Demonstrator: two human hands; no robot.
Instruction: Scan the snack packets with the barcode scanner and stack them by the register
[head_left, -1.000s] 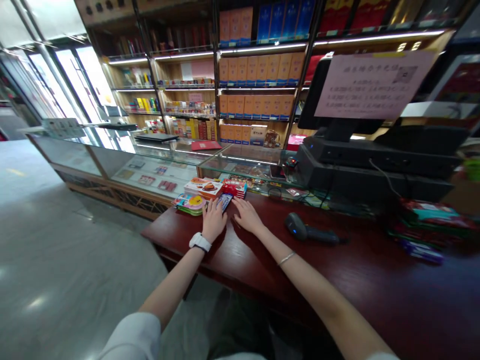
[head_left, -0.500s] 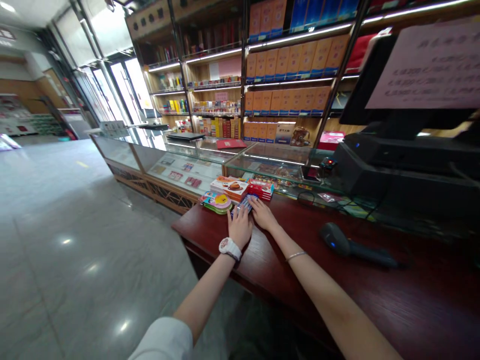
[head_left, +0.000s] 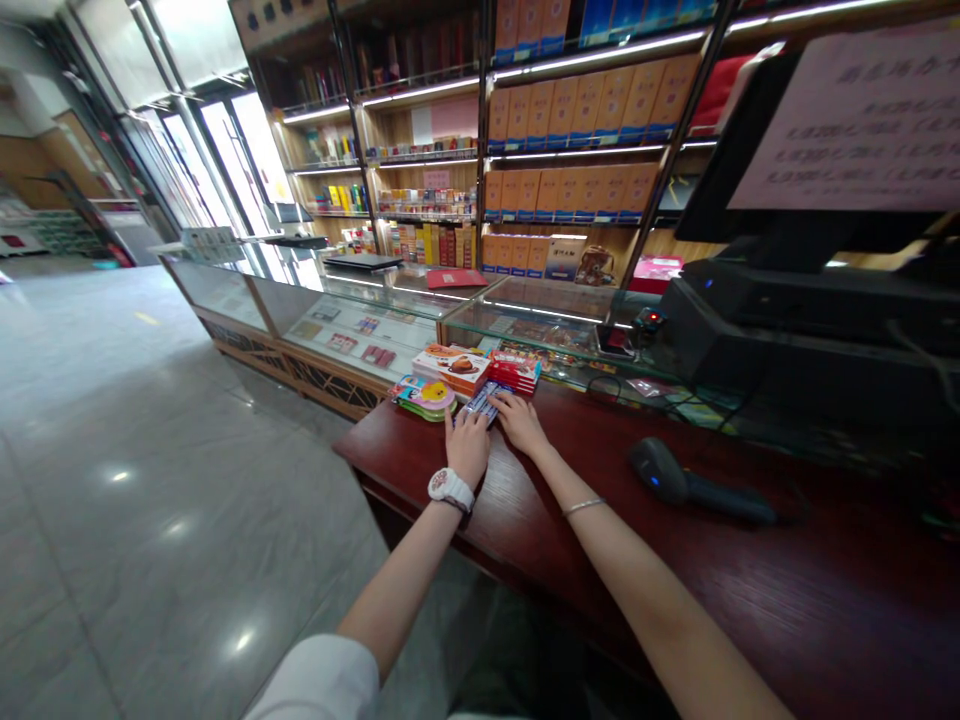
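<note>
Blue packet point(head_left: 482, 397) lies near the far left corner of the dark red tabletop point(head_left: 585, 440). Extended fingers of the left hand point(head_left: 469, 447) touch its near end; bent fingers of the right hand point(head_left: 520, 422) touch its right side. Whether either grips is unclear. White-and-orange box point(head_left: 452, 368) and stacked red boxes point(head_left: 515, 372) sit just beyond.

right hand point(head_left: 523, 424): fingers now on blue packet point(head_left: 484, 400) | pink sheet point(head_left: 855, 130): now cut off at right edge
</note>
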